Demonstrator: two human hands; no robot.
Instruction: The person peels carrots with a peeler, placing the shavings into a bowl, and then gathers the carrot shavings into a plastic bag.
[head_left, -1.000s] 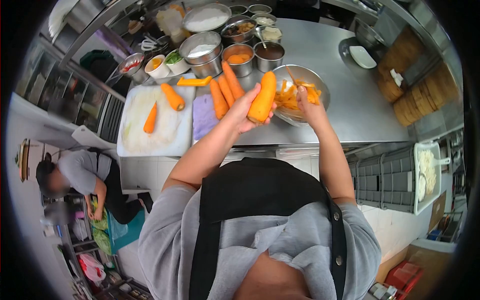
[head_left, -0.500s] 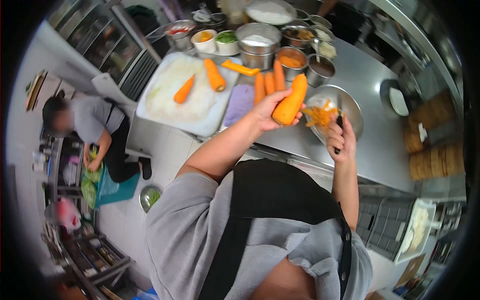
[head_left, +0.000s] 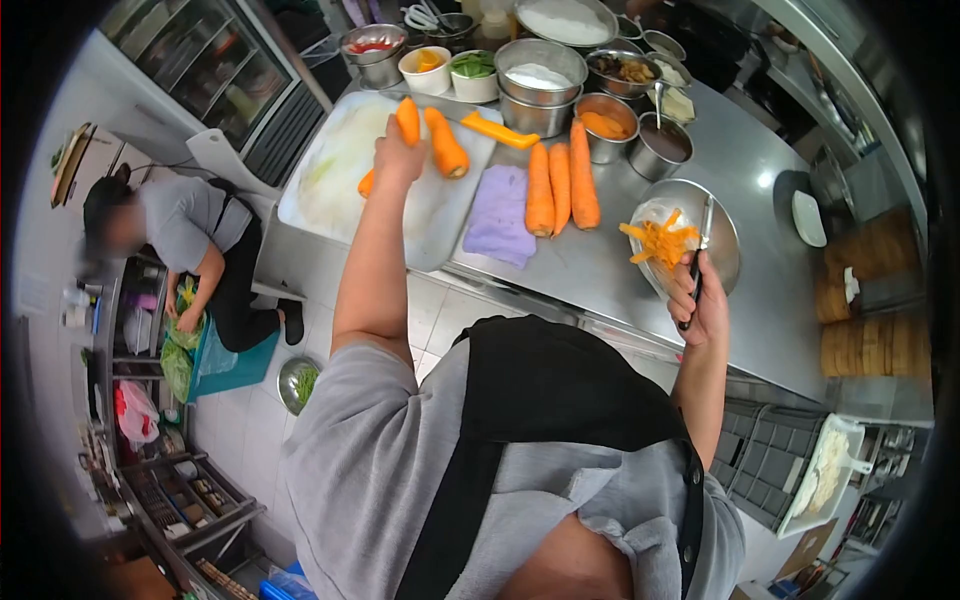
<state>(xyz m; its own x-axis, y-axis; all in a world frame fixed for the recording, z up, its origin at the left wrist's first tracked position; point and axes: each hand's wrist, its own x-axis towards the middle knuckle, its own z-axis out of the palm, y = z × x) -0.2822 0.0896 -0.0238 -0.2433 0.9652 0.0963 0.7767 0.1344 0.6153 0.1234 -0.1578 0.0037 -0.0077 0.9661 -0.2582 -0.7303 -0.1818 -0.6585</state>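
Note:
On the white cutting board (head_left: pixel 330 215), my left hand (head_left: pixel 398 158) has its fingers round a peeled carrot (head_left: pixel 407 121). A second peeled carrot (head_left: pixel 446 145) lies just right of it, and part of another carrot (head_left: pixel 366 183) shows beneath my wrist. My right hand (head_left: pixel 703 300) grips a black-handled peeler (head_left: pixel 697 262) over the rim of a metal bowl (head_left: pixel 722 232). Orange peelings (head_left: pixel 662 240) are heaped in that bowl. Three carrots (head_left: pixel 560 188) lie side by side between the bowl and a folded purple cloth (head_left: pixel 501 216). The yellow-orange peeler (head_left: pixel 499 130) lies behind the cloth.
Metal pots (head_left: pixel 541 80) and white tubs of cut food (head_left: pixel 474 77) line the back of the steel counter (head_left: pixel 745 150). At the left a seated person (head_left: pixel 205 230) handles green vegetables (head_left: pixel 180 350). Bamboo steamers (head_left: pixel 870 347) stand at the right.
My left hand has moved left from near the bowl to the cutting board, carrying the large carrot there. My right hand stays by the bowl with the peeler.

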